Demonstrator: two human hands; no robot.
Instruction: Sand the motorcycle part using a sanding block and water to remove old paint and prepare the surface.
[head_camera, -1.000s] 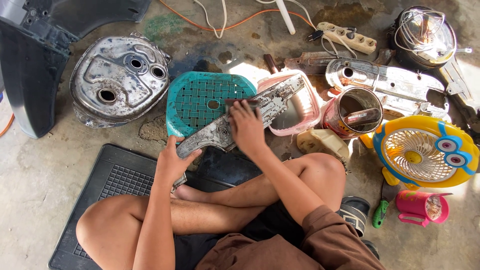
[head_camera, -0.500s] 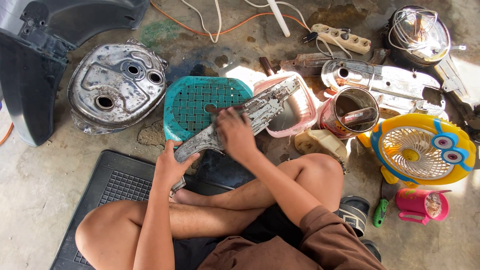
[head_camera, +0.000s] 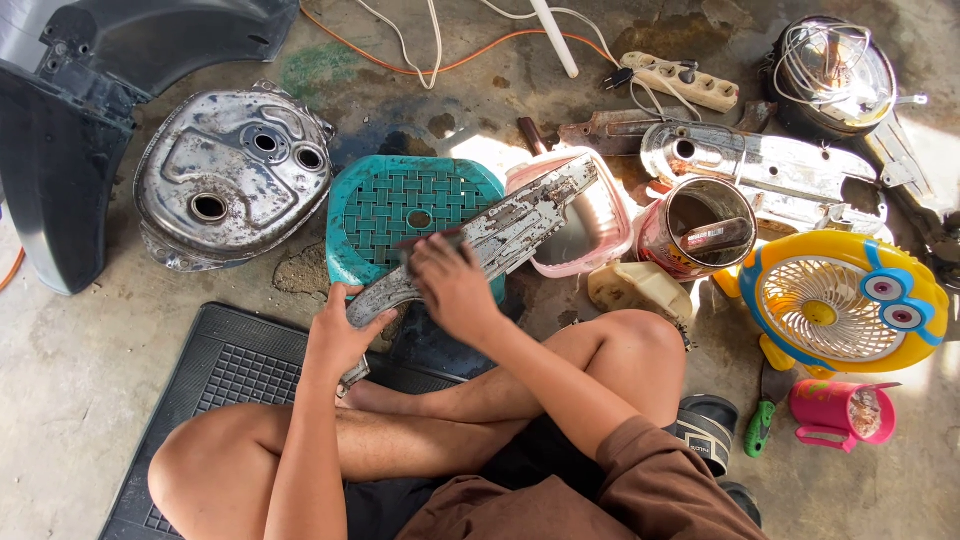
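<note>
A person sits cross-legged on the concrete floor (head_camera: 80, 400). The left hand (head_camera: 340, 335) is clenched around the lower end of a long, curved metal cover with flaking grey paint (head_camera: 500, 235), holding it slanted across the teal plastic stool with a woven-pattern seat (head_camera: 385, 215). The right hand (head_camera: 450, 290) presses down on the middle of the cover, fingers (head_camera: 425, 250) curled over what looks like a small dark piece against the surface; what it is cannot be told. The cover's upper end lies over a pink plastic basin (head_camera: 610, 225). A rusty tin can (head_camera: 695, 225) stands just beside the basin, and a yellow round fan (head_camera: 840, 300) lies further right. A dented silver metal tank (head_camera: 230, 180) lies left of the stool, and a black rubber mat (head_camera: 230, 375) lies under the left knee.
</note>
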